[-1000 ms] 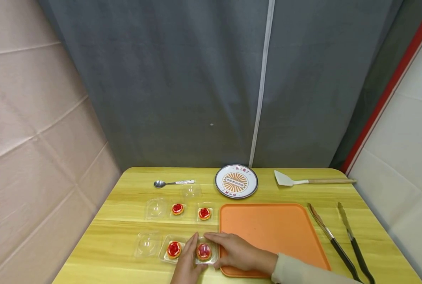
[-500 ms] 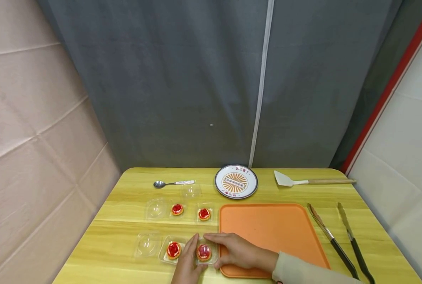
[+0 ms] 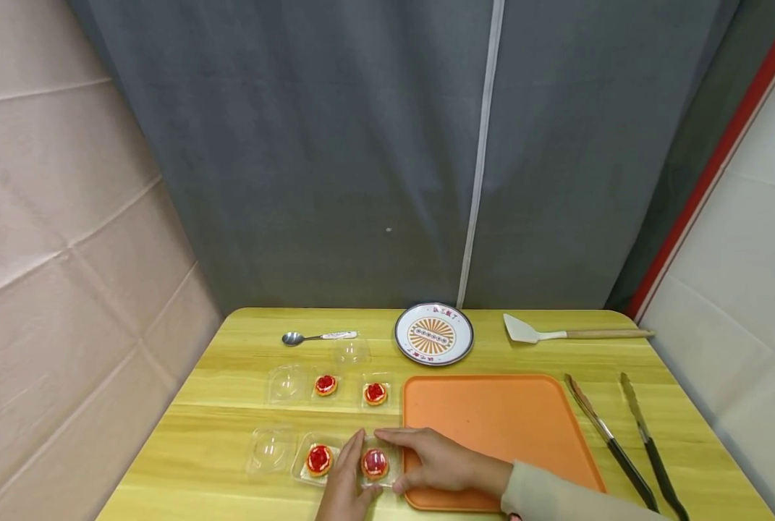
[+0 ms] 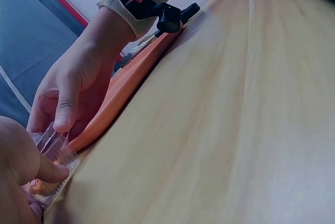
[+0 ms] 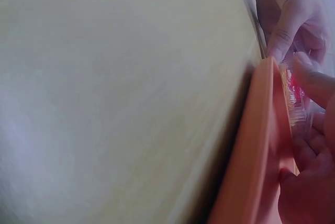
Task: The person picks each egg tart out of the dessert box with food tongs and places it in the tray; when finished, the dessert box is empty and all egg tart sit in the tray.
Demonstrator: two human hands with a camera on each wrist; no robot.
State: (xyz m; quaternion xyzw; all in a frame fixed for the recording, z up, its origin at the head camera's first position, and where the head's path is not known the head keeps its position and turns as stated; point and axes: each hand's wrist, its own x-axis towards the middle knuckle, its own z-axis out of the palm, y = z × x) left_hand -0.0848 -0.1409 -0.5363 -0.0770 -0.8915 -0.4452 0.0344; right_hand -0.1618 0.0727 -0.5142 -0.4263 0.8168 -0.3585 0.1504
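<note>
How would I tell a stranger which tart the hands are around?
Find the orange tray. Beside its left edge, in the nearer row, is a red-topped tart. Unlike the other three tarts, it sits between the left hand and the right hand.

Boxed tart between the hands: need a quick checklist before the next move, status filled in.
1. Both hands on the box: ok. Left hand is on its left side, right hand on its right.
2. Clear lid over the tart inside: ok, glare shows over the topping.
3. Lid snapped all round: cannot tell, the fingers hide parts of the edge.
4. Neighbouring tart on the left covered: not ok, its open lid lies further left.
5. Box apart from the orange tray: cannot tell, it sits right by the tray's left edge.
</note>
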